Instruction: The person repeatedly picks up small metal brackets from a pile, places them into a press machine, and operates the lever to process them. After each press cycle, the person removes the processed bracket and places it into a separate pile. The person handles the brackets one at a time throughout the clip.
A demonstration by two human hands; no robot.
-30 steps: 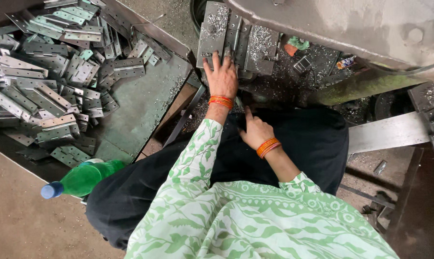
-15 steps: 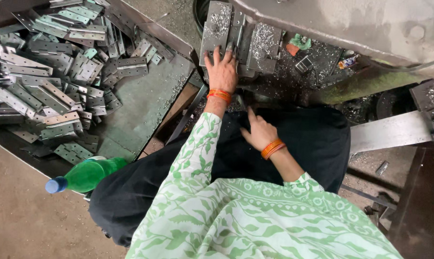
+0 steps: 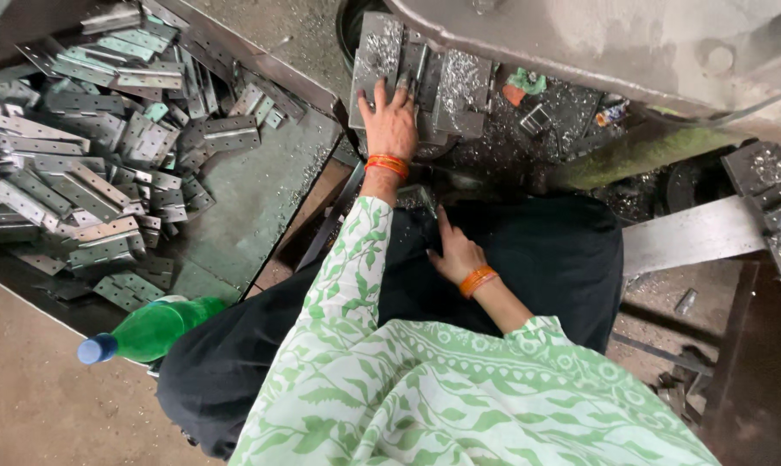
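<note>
- Left hand (image 3: 392,121) lies flat, fingers spread, palm down on the grey plates (image 3: 425,82) of the machine bed, far from me and dusted with shavings.
- Right hand (image 3: 455,250) rests near me on my black lap (image 3: 537,259), fingers loosely open, holding nothing.
- Hinges (image 3: 88,164) lie heaped in the tray (image 3: 261,198) at far left, well apart from both hands; a green bottle (image 3: 148,330) lies at near left.
- Step in hand, as I judge it: I am seating or steadying a piece on the bed; whether one sits under my palm I cannot tell.
- Next move calls for keeping fingers off the plate edges and a long leftward reach to the heap.
</note>
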